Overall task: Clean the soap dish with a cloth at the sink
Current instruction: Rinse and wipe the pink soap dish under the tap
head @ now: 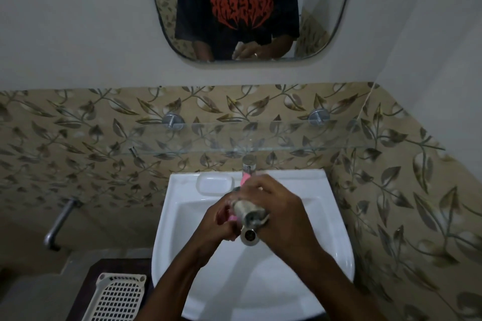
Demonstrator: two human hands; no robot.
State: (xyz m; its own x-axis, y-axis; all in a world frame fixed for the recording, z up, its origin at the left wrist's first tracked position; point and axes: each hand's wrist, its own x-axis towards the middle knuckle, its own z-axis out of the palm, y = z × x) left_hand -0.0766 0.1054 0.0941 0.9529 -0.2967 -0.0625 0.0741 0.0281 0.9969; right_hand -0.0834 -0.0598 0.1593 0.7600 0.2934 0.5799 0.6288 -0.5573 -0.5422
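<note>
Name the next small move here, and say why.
Probably bring the left hand, with the pink thing it holds, perhaps the cloth, to the soap dish. The dish lies untouched on the sink ledge, left of the tap, while both hands are at the spout, the right hand over it.

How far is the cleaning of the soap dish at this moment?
Done: nothing that I can confirm. In hand: both hands, left and right, grip a greyish object and a pink thing over the basin; whether either is the cloth is unclear. Left: the white soap dish on the sink rim lies untouched.
</note>
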